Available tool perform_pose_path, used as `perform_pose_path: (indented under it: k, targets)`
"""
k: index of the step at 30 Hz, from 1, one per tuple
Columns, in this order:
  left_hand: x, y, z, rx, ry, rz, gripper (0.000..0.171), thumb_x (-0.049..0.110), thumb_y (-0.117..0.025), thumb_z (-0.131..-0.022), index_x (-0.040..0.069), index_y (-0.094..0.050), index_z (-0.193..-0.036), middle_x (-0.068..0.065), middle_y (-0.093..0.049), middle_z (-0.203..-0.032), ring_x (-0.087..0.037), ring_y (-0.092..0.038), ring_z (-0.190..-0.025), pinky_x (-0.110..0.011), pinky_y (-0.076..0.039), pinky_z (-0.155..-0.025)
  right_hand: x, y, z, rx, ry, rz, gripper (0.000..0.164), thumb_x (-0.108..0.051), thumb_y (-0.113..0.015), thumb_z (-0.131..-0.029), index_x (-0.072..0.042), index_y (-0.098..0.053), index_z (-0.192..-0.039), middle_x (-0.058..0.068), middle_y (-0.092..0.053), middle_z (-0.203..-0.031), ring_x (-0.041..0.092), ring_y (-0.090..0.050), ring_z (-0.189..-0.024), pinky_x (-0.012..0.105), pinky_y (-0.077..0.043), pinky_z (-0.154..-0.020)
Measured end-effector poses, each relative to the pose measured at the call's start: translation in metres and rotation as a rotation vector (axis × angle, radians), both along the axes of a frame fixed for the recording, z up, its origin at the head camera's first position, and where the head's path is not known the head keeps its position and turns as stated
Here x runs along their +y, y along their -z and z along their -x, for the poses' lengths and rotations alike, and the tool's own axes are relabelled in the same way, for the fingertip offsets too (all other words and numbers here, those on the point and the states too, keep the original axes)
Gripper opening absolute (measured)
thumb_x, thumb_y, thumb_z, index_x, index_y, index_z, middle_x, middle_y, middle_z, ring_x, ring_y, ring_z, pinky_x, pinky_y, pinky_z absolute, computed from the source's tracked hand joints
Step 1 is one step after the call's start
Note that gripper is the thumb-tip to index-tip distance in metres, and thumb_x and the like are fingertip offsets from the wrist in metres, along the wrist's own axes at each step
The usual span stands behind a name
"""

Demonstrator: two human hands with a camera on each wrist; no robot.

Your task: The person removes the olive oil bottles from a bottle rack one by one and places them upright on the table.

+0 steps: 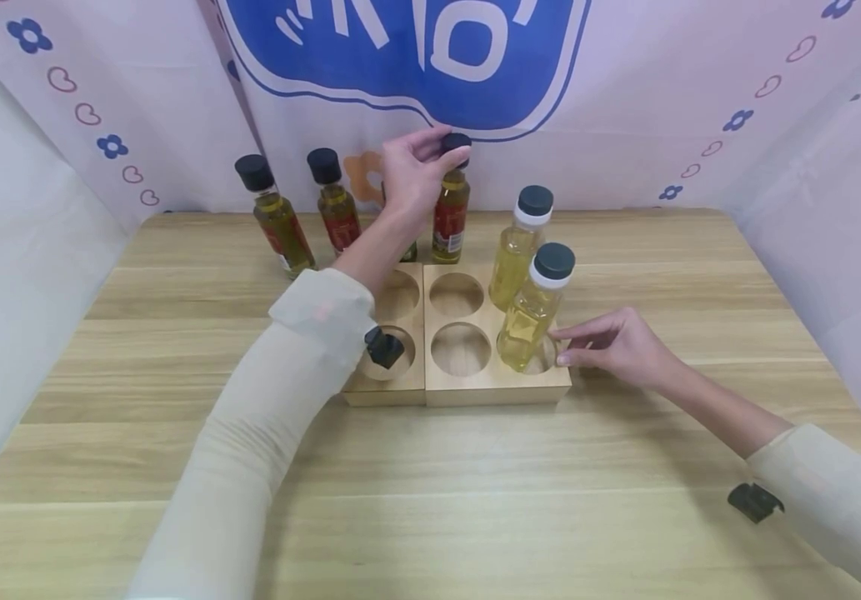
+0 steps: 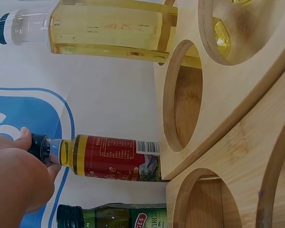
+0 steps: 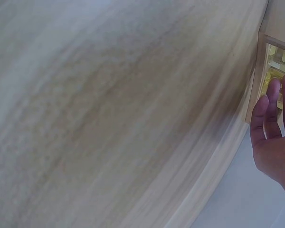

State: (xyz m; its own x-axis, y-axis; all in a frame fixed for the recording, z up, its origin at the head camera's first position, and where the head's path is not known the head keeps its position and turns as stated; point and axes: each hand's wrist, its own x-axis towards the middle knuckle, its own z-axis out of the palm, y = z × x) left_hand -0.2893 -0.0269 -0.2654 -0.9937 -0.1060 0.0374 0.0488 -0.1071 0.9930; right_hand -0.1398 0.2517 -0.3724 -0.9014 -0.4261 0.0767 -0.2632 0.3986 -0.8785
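Observation:
My left hand [image 1: 413, 177] grips the black cap of a red-labelled oil bottle [image 1: 450, 218], which stands upright behind the wooden bottle holder [image 1: 498, 394]. The left wrist view shows the fingers and thumb around that cap [image 2: 38, 147]. Over at the holder's right end, my right hand [image 1: 616, 346] touches the edge with its fingers and thumb, close to a clear bottle of pale yellow oil [image 1: 529, 321]. In the right wrist view, the right hand's fingers [image 3: 271, 107] extend along the holder's end, slightly bent. A second pale oil bottle [image 1: 513, 262] stands in the round hole behind.
Two more dark-capped bottles with red labels [image 1: 285, 233] [image 1: 338, 218] stand at the back left. A green bottle [image 2: 109, 216] is beside the gripped one, mostly hidden by my left arm in the head view. A printed cloth [image 1: 175, 100] hangs behind the table [image 1: 475, 500].

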Motion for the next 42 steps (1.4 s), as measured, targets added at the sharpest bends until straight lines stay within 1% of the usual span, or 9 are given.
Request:
perform_pose_path:
  k: [10, 18, 29, 35, 42]
  targets:
    - [0.0015, 0.0017, 0.0007, 0.005, -0.001, 0.015, 0.041, 0.006, -0.083, -0.087, 0.005, -0.073, -0.127, -0.007, -0.074, -0.126, -0.013, -0.07, -0.115, -0.018, -0.056, -0.095, -0.0003, 0.0009, -0.0004, -0.005, 0.004, 0.007, 0.03, 0.007, -0.084, -0.079, 0.008, -0.076, -0.108, 0.022, -0.076, -0.097, 0.009, -0.074, -0.074, 0.023, -0.061, -0.064]
    - [0.0031, 0.003, 0.0002, -0.001, -0.007, 0.004, 0.041, 0.007, -0.083, -0.087, 0.005, -0.073, -0.128, -0.007, -0.074, -0.127, -0.012, -0.07, -0.116, -0.018, -0.055, -0.096, -0.0001, 0.0008, -0.0005, -0.01, -0.002, 0.014, 0.03, 0.008, -0.084, -0.08, 0.009, -0.076, -0.109, 0.023, -0.076, -0.098, 0.009, -0.075, -0.075, 0.024, -0.062, -0.066]
    - [0.0024, 0.0066, -0.0015, 0.005, -0.016, 0.042, 0.042, 0.008, -0.083, -0.088, 0.007, -0.073, -0.129, -0.006, -0.073, -0.128, -0.011, -0.069, -0.118, -0.017, -0.055, -0.097, 0.0001, 0.0011, -0.0005, 0.001, -0.006, 0.015, 0.03, 0.008, -0.084, -0.079, 0.008, -0.076, -0.108, 0.022, -0.076, -0.098, 0.009, -0.075, -0.076, 0.023, -0.062, -0.066]
    - [0.0005, 0.0058, -0.0016, 0.001, -0.003, 0.046, 0.043, 0.009, -0.083, -0.088, 0.007, -0.073, -0.13, -0.006, -0.072, -0.13, -0.01, -0.068, -0.12, -0.017, -0.054, -0.098, -0.0001, 0.0005, -0.0005, 0.005, -0.01, 0.021, 0.03, 0.008, -0.084, -0.079, 0.009, -0.075, -0.108, 0.023, -0.076, -0.098, 0.009, -0.075, -0.076, 0.024, -0.062, -0.066]
    - [-0.002, 0.0045, -0.002, 0.014, 0.015, 0.077, 0.043, 0.006, -0.083, -0.088, 0.004, -0.072, -0.13, -0.008, -0.071, -0.132, -0.013, -0.067, -0.12, -0.018, -0.055, -0.098, 0.0, 0.0004, -0.0002, 0.002, 0.0, 0.015, 0.03, 0.008, -0.084, -0.08, 0.009, -0.076, -0.108, 0.023, -0.076, -0.099, 0.009, -0.075, -0.076, 0.024, -0.062, -0.066]
